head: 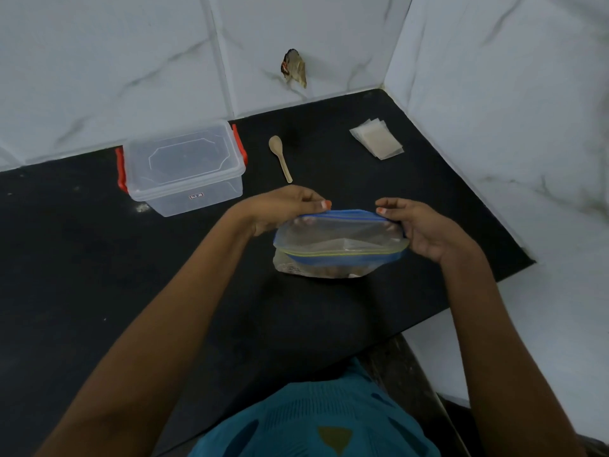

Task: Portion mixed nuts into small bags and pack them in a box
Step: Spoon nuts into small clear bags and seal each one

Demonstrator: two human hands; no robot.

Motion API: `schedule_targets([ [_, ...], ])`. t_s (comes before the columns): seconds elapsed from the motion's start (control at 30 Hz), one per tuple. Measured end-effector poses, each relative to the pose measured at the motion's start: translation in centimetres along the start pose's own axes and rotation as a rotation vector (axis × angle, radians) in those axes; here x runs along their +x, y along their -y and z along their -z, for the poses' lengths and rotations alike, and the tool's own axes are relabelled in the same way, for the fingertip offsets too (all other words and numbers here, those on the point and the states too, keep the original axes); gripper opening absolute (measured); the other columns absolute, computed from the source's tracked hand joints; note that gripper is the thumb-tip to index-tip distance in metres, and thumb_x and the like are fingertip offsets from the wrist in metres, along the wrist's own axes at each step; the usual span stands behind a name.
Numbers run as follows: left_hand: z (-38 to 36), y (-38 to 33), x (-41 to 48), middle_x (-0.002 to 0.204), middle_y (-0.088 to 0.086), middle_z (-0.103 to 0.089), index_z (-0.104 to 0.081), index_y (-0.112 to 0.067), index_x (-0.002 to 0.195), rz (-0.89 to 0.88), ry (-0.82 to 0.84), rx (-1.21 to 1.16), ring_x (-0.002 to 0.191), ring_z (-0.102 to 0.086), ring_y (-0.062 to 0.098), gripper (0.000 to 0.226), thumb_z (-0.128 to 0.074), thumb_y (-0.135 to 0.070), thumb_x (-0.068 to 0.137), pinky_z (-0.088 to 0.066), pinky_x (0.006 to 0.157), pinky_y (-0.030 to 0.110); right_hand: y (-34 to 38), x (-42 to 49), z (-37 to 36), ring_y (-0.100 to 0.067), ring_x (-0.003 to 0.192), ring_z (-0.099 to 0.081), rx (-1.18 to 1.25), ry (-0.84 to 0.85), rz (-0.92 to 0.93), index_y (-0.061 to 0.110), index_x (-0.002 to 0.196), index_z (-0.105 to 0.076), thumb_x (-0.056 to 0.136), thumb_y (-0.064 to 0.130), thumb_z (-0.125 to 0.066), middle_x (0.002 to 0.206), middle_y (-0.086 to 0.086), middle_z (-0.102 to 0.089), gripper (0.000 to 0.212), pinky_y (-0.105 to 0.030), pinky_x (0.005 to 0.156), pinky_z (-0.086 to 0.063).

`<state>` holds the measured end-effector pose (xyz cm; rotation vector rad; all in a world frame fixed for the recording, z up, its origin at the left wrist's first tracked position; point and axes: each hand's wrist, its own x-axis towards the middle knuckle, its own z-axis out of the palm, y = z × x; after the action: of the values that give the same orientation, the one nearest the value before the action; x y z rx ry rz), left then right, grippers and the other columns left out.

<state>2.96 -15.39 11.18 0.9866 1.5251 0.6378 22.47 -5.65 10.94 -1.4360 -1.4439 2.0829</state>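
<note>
Both hands hold the zip bag [339, 240], which sits on the black counter [99, 258] in front of the person.

The left hand [280, 211] grasps the bag's left end at the mouth. Its thumb lies along the top of the far blue rim and its fingers are curled behind the plastic. The right hand [428, 230] grasps the right end the same way, with its thumb tip pressed on the rim and its fingers wrapped round the corner. Neither hand is spread wide; both are partly curled and pinch the plastic.

Between them the mouth gapes open, with the far rim lifted and the near rim, marked by a yellow-green zip line, sagging lower. The nuts [326, 270] lie as a brownish heap in the bottom of the bag, against the counter.

Left of the bag and further back stands a clear box [184, 169] with red latches and its lid on. Straight behind the bag, near the left hand, a wooden spoon [280, 159] lies flat with its bowl pointing away. Behind and to the right of the bag, well apart from it, is a loose stack of small bags [377, 139], close to the tiled wall [131, 44].
</note>
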Motion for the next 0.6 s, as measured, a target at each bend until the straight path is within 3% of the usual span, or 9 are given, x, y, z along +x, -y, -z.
schedule_targets([
  [0.1, -0.1, 0.3, 0.2, 0.100, -0.001, -0.060, -0.060, -0.020, 0.097, 0.090, -0.077, -0.081, 0.092, -0.058, 0.012, 0.020, -0.051, -0.037, 0.091, -0.047, 0.076, 0.027, -0.4, 0.0, 0.3, -0.010, 0.069, -0.057, 0.131, 0.013, -0.061, 0.015, 0.081, -0.056, 0.090, 0.006, -0.050, 0.079, 0.000, -0.058, 0.014, -0.018, 0.054, -0.052],
  [0.17, -0.1, 0.5, 0.1, 0.100, -0.003, -0.056, -0.057, -0.023, 0.095, 0.091, -0.130, -0.047, 0.091, -0.053, 0.011, 0.016, -0.053, -0.037, 0.089, -0.043, 0.079, 0.028, -0.5, 0.0, 0.6, -0.011, 0.074, -0.058, 0.174, 0.022, -0.044, 0.014, 0.081, -0.057, 0.090, 0.011, -0.051, 0.082, -0.003, -0.060, 0.011, -0.021, 0.064, -0.053],
  [0.23, -0.2, 0.8, -0.5, 0.098, -0.007, -0.054, -0.055, -0.023, 0.100, 0.026, -0.176, -0.003, 0.090, -0.052, 0.008, 0.014, -0.057, -0.031, 0.088, -0.042, 0.073, 0.023, -0.6, -0.3, 0.7, -0.012, 0.080, -0.058, 0.152, 0.013, 0.026, 0.011, 0.084, -0.058, 0.090, 0.010, -0.051, 0.086, -0.004, -0.062, 0.010, -0.024, 0.074, -0.050],
  [0.33, -0.3, 2.1, -1.3, 0.106, -0.003, -0.053, -0.053, -0.020, 0.110, -0.026, -0.321, 0.120, 0.098, -0.052, 0.011, 0.025, -0.062, -0.021, 0.086, -0.043, 0.074, 0.020, -0.9, -1.3, 1.1, -0.011, 0.088, -0.058, -0.083, -0.081, 0.155, 0.012, 0.094, -0.059, 0.086, 0.004, -0.055, 0.092, -0.001, -0.061, 0.012, -0.025, 0.079, -0.048],
  [0.43, -1.2, 3.6, -2.1, 0.117, 0.006, -0.051, -0.054, -0.016, 0.113, 0.061, -0.542, 0.325, 0.099, -0.051, 0.014, 0.032, -0.063, -0.028, 0.085, -0.046, 0.082, 0.028, -1.6, -2.1, 1.1, -0.009, 0.092, -0.056, -0.394, -0.228, 0.205, 0.019, 0.102, -0.059, 0.082, 0.014, -0.064, 0.097, 0.004, -0.059, 0.021, -0.020, 0.073, -0.046],
  [0.6, -3.8, 3.7, -3.7, 0.100, 0.009, -0.056, -0.049, -0.008, 0.110, 0.143, -0.776, 0.441, 0.082, -0.056, 0.017, 0.035, -0.055, -0.037, 0.090, -0.042, 0.061, 0.024, -3.4, -2.8, -0.1, -0.009, 0.089, -0.051, -0.582, -0.420, 0.227, 0.017, 0.109, -0.055, 0.078, 0.021, -0.070, 0.108, -0.002, -0.051, 0.035, -0.021, 0.072, -0.043],
])
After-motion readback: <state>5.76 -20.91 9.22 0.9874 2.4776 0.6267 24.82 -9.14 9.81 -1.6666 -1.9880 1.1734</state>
